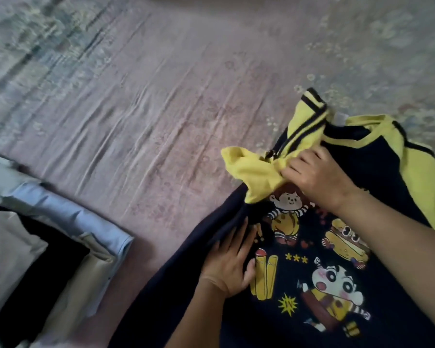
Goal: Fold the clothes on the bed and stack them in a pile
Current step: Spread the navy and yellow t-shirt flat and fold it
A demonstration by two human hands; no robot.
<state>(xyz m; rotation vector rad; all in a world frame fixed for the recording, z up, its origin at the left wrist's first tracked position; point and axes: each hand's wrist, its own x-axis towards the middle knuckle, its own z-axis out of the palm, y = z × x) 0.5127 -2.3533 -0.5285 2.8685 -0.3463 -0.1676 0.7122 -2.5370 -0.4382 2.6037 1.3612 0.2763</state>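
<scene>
Spread across the lower right of the bed lies a dark navy T-shirt [377,187] with yellow sleeves and bright cartoon prints on its front. The person's left hand [230,262] rests flat on the navy cloth beside the prints, fingers straight and a little apart, pressing the shirt's left edge down. Their right hand [314,177] reaches in over the chest of the shirt, and its fingers are bunched around the yellow sleeve [251,172], gripping it so the cloth puckers and lifts toward the middle. The other sleeve lies out at the far right edge, and the yellow collar band with dark stripes sits just beyond the right hand. The pink bedsheet [141,116] is wrinkled, with a faint flower pattern. At the lower left a pile of folded clothes [60,237] sits well apart from the shirt, showing light blue, beige, black and white layers.
</scene>
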